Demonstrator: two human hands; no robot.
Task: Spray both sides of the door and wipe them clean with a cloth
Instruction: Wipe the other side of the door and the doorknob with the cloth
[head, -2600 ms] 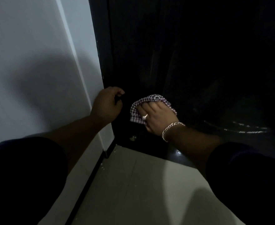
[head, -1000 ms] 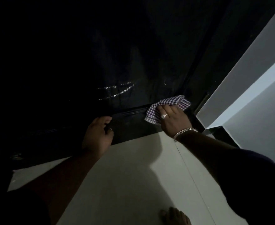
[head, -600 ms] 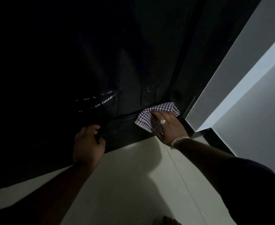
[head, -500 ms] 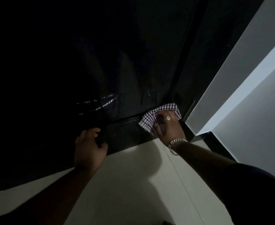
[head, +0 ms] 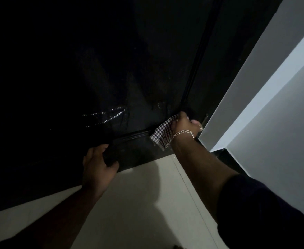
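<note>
The black door point(head: 111, 78) fills the upper left of the head view, with wet streaks shining low on its panel. My right hand point(head: 185, 123), with a chain bracelet at the wrist, grips a checked cloth point(head: 161, 136) and presses it into the door's lower right corner beside the dark frame. The cloth hangs down below the hand. My left hand point(head: 98, 166) rests flat against the door's bottom rail, fingers spread, holding nothing. No spray bottle is in view.
A pale tiled floor point(head: 138, 203) runs below the door. A grey-white wall point(head: 273, 114) with a dark skirting point(head: 219, 152) stands at the right, close to my right hand. The scene is dim.
My right hand has turned and pushed the cloth further right into the corner by the frame, so the cloth now hangs below it. My left hand stays on the bottom rail.
</note>
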